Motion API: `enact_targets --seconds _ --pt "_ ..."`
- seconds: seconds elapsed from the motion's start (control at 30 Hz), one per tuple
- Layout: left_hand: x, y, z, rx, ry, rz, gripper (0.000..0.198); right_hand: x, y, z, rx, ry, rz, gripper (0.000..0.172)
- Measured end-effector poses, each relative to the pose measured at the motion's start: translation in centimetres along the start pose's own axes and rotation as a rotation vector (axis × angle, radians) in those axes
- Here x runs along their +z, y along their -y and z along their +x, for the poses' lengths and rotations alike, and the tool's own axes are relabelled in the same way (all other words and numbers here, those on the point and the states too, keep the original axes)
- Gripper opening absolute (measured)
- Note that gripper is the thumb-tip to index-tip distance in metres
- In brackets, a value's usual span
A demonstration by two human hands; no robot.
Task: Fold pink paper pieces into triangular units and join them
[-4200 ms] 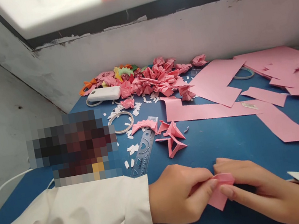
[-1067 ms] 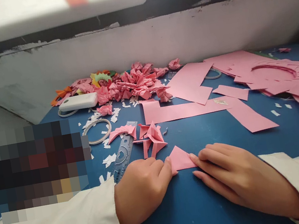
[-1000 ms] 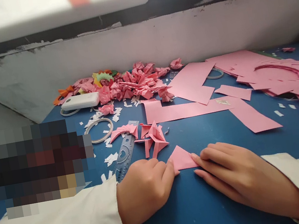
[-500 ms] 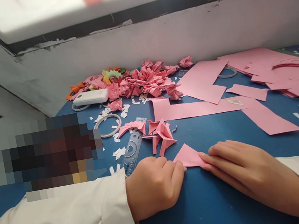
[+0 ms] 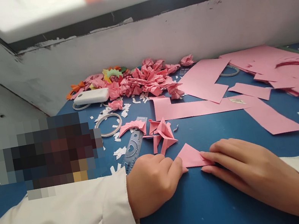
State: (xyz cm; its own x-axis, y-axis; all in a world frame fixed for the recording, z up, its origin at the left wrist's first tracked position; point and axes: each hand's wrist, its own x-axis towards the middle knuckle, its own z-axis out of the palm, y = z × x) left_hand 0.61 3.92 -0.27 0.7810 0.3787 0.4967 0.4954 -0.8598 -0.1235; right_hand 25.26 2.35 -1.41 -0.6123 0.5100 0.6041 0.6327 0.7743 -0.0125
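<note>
A small folded piece of pink paper [image 5: 189, 156], roughly triangular, lies on the blue table with its point facing away from me. My left hand [image 5: 157, 180] is curled closed, its thumb and finger pinching the paper's left corner. At the right corner, the fingers of my right hand [image 5: 242, 169] press the paper down, while its thumb rests just below the near edge. Just beyond are a pink origami piece with folded points [image 5: 165, 134] and another pleated pink piece [image 5: 133, 126]. A clear plastic ruler [image 5: 133, 145] is partly hidden behind my left hand.
Crumpled pink paper [image 5: 146, 79] is heaped along the wall, beside a white rectangular device [image 5: 91, 96]. A tape roll [image 5: 109, 125] sits among white scraps. Pink strips [image 5: 203, 107] and stacked pink sheets [image 5: 261, 57] spread to the right. A pixelated patch covers the left side.
My right thumb has slid off the paper's lower edge and now sits apart below it. My left fingers have shifted slightly at the left corner. The paper has barely moved.
</note>
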Motion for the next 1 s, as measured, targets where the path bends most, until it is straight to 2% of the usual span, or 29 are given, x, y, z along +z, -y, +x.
enact_targets --seconds 0.2,0.43,0.63,0.8,1.0 --pt "-0.2 0.1 0.1 0.030 0.001 -0.009 0.043 0.0 -0.2 -0.1 -0.008 0.022 -0.009 0.025" --pt "-0.1 0.2 0.0 0.038 0.037 -0.047 0.039 -0.5 -0.3 -0.1 -0.141 0.049 0.011 0.031" --pt "0.1 0.0 0.1 -0.090 0.147 -0.084 0.041 -0.1 -0.5 0.2 -0.042 0.046 0.057 0.025" --pt "-0.1 -0.1 0.6 -0.225 0.264 -0.097 0.025 0.5 -1.0 0.5 0.057 0.094 0.129 0.024" --pt "-0.2 -0.4 0.8 -0.290 0.288 -0.092 0.022 0.6 -1.3 0.3 0.094 0.117 0.146 0.024"
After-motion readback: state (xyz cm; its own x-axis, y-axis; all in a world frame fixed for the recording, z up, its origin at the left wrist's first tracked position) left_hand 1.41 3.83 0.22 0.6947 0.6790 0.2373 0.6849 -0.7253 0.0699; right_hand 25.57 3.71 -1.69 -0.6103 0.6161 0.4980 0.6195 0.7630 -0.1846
